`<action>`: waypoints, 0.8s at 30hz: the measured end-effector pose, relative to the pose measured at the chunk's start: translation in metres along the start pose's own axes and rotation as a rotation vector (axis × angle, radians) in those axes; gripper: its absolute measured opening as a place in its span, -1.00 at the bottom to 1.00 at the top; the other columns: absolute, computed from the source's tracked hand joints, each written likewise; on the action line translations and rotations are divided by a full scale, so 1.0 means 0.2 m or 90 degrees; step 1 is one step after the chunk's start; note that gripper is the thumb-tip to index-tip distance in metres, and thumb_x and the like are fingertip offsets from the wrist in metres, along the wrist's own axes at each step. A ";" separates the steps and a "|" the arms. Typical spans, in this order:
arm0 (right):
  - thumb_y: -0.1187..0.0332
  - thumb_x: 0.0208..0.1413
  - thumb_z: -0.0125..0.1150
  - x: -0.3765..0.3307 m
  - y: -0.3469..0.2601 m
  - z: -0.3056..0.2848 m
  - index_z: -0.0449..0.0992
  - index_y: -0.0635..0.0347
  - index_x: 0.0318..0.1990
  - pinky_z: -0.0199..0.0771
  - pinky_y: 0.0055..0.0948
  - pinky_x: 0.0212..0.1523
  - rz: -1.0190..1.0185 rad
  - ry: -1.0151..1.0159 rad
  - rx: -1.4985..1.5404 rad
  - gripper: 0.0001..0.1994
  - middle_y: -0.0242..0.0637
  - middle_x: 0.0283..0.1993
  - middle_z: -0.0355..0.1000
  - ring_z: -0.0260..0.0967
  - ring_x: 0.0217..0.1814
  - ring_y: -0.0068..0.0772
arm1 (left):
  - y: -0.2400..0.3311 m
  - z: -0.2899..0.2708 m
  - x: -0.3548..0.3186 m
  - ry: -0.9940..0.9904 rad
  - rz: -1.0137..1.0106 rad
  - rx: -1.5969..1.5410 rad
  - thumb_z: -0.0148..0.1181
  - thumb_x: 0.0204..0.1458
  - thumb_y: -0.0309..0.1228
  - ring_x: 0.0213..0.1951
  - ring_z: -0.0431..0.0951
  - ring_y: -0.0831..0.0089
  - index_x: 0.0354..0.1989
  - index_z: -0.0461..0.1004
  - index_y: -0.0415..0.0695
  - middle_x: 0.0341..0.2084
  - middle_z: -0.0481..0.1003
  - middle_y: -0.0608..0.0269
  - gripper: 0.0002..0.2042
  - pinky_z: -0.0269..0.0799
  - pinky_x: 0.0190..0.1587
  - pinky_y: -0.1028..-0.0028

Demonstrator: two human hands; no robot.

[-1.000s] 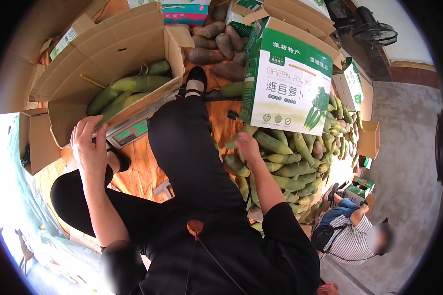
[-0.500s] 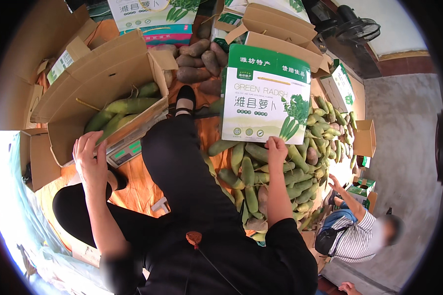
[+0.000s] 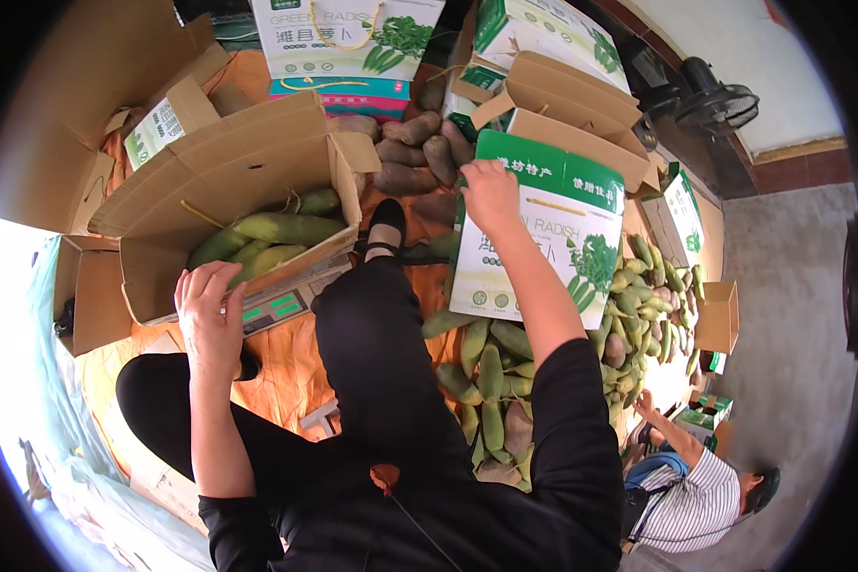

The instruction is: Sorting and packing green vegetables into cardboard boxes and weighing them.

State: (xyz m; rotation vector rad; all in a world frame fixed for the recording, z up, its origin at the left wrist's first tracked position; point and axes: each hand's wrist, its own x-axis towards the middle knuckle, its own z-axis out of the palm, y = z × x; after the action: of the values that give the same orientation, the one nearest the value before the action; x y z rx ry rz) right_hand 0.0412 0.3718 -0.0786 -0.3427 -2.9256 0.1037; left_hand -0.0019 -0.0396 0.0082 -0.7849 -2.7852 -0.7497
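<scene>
My left hand lies at the near rim of an open brown carton, its fingers bent over the rim and the thumb apart from them. Inside the carton are several green radishes. My right hand is closed at the upper left edge of a white-and-green printed box; its fingertips are partly hidden there. The box leans back above a pile of green radishes. Beneath the carton sits a scale with lit green displays.
Reddish-brown roots lie beyond my foot. More printed boxes and an open carton stand at the back, near a black fan. At the right, a person in a striped shirt reaches toward the pile. Orange sheeting covers the floor.
My right hand has gone from the box's lower edge up to its upper left edge. My left hand stays by the carton's rim. The whole view has shifted slightly.
</scene>
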 end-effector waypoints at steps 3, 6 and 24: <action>0.21 -0.04 0.25 0.09 -0.02 0.10 0.48 0.07 -0.13 0.17 -0.02 0.14 -0.070 -0.090 -0.198 -0.69 -0.30 -0.07 0.42 0.21 0.18 -0.23 | 0.01 -0.01 0.00 -0.006 -0.009 0.006 0.18 -0.08 -0.53 -0.11 0.44 0.21 -0.22 0.50 -0.16 -0.24 0.46 0.21 -0.79 0.15 0.20 0.13; 0.07 0.01 0.21 0.13 0.01 0.12 0.47 0.05 -0.05 0.00 0.17 0.23 -0.053 -0.222 -0.372 -0.61 -0.37 0.06 0.36 0.11 0.28 -0.23 | 0.02 -0.05 0.03 0.000 -0.010 0.010 0.17 -0.08 -0.54 -0.10 0.44 0.20 -0.22 0.50 -0.17 -0.23 0.47 0.18 -0.79 0.16 0.20 0.14; 0.42 -0.11 0.09 -0.35 -0.16 -0.75 0.60 0.24 -0.37 -0.42 0.31 0.38 -0.102 -0.200 -0.464 -0.82 -0.24 -0.37 0.46 0.24 0.02 -0.21 | 0.01 -0.05 -0.01 0.070 0.062 -0.031 0.27 -0.16 -0.46 -0.15 0.46 0.22 -0.31 0.53 -0.10 -0.29 0.48 0.25 -0.81 0.23 0.13 0.11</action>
State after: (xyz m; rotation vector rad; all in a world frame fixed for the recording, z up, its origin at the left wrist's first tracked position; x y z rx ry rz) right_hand 0.1303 0.3317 0.0585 -0.1959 -3.1723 -1.0333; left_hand 0.0010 -0.0449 0.0168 -0.8535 -2.6202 -0.8198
